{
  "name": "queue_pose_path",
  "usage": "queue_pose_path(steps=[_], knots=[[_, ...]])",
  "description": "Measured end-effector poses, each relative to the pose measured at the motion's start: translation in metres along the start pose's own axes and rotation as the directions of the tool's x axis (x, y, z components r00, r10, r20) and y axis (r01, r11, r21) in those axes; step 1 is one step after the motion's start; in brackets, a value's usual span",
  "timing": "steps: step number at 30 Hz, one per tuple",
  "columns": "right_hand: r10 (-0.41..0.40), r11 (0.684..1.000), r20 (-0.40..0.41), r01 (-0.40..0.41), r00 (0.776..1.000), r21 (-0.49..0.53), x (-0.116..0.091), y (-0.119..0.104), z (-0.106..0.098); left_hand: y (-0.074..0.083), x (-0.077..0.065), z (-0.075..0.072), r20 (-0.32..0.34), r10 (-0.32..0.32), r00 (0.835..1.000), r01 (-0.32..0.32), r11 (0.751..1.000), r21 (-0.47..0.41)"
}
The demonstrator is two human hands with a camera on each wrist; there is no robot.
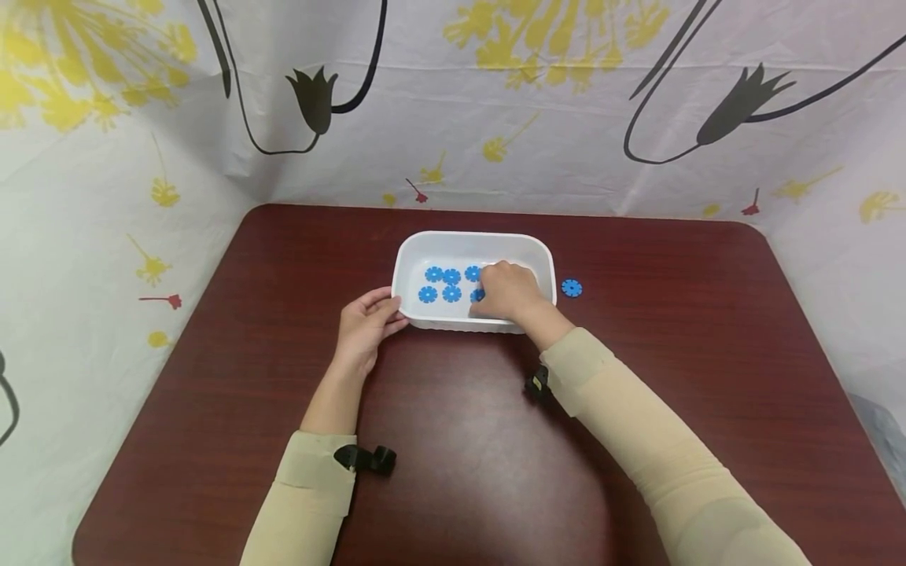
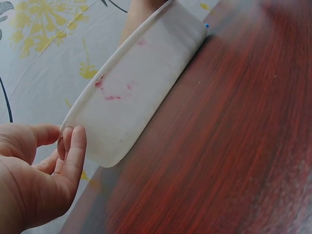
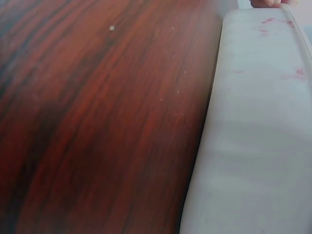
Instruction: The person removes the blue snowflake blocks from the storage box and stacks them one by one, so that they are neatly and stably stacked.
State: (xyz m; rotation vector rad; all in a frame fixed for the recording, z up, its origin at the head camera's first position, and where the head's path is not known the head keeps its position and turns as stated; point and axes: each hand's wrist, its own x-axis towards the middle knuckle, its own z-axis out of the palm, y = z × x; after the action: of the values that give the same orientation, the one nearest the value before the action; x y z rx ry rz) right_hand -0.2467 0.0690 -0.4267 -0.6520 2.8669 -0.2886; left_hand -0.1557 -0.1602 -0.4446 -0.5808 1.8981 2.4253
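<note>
A white plastic tub (image 1: 476, 324) stands on the dark red table. Several blue notched building discs (image 1: 451, 293) lie in it in two rough rows. My left hand (image 1: 362, 326) grips the tub's near left corner, thumb at the rim and fingers against the outer wall, as the left wrist view also shows. My right hand (image 1: 511, 292) reaches over the near rim into the tub's right half. Its thumb and index finger are beside a partly covered blue disc (image 1: 477, 295); I cannot tell whether they pinch it. The right wrist view shows only the tub's outer wall (image 3: 258, 126).
One more blue disc (image 1: 572, 288) lies on the table just right of the tub. A patterned white cloth (image 1: 425, 118) hangs behind and at the sides of the table (image 1: 453, 440). Black wrist straps with small cameras sit on both sleeves.
</note>
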Motion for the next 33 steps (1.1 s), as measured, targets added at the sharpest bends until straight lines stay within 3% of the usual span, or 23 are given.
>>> queue_pose_path(steps=[8, 15, 25, 33], knots=[[-0.002, 1.0, 0.008, 0.002, 1.0, -0.028, -0.001, 0.001, 0.0, 0.0, 0.0, -0.001, 0.003, -0.009, 1.0, 0.009, 1.0, 0.014], [-0.037, 0.997, -0.061, 0.032, 0.997, -0.074, -0.001, 0.005, -0.001, 0.002, -0.002, 0.0, 0.009, -0.007, 1.0, 0.007, 1.0, 0.007], [-0.03, 0.999, -0.082, 0.034, 0.996, 0.043, -0.007, 0.008, -0.014, 0.002, -0.001, 0.0, 0.002, -0.011, 1.0, 0.011, 1.0, 0.0], [-0.077, 0.997, -0.145, 0.078, 0.986, 0.001, -0.013, 0.015, -0.026, 0.002, -0.002, 0.001, -0.001, -0.002, 1.0, 0.002, 1.0, -0.008]])
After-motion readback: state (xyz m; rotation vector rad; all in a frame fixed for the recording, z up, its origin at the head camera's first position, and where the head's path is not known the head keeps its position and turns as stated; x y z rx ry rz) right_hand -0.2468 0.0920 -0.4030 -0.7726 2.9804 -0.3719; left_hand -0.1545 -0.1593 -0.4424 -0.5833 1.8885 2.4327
